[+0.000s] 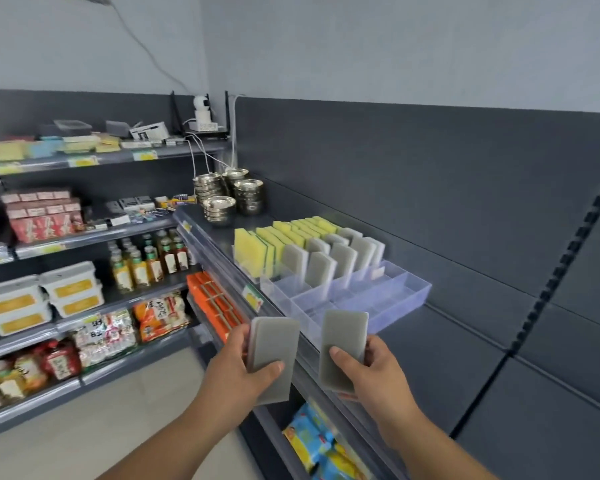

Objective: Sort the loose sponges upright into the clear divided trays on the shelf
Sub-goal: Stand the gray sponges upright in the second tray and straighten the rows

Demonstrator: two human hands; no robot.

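Observation:
My left hand (238,370) grips a small stack of grey sponges (278,344), thumb across the front face. My right hand (368,367) holds another grey sponge (343,337) upright, thumb on its face. Both sit just in front of the shelf edge, below the clear divided trays (388,299). In the trays, yellow sponges (267,247) stand upright at the left and back, and grey sponges (329,261) stand in rows to their right. The near tray compartments hold nothing.
Stacked metal bowls (229,195) stand on the same shelf behind the trays. A price tag (253,297) hangs on the shelf's front rail. Bottles, packets and boxes fill the shelves at the left (84,289). Blue packets (312,441) lie on the shelf below.

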